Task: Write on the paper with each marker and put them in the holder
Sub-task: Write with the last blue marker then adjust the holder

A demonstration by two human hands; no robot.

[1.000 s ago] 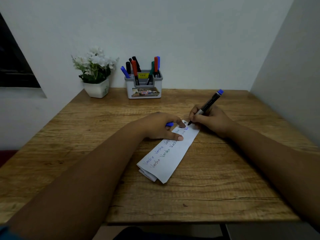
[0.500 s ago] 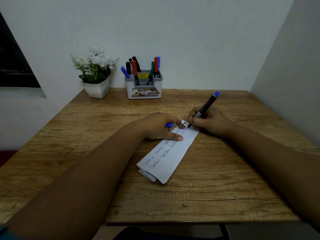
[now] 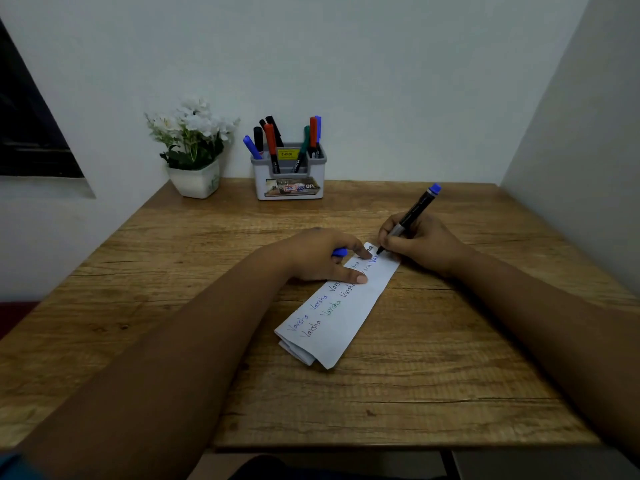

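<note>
Writing in progress: right hand grips blue marker in a pen hold, fingers curled round the barrel, tip on the far end of the folded paper strip where blue letters are forming. Left hand pins the strip with thumb and index finger extended flat; other fingers curl round a blue cap, only partly seen. Strip lies diagonally mid-table, rows of coloured words on it already. Grey marker holder stands at the back edge beside white flower pot, well apart from the hands, with several markers standing in it.

Risks, as judgement: tip is near the strip's end, so a stroke may run onto the wood; if the left hand eases, the loose folded layers could slide and smear wet ink; cap might slip out.
</note>
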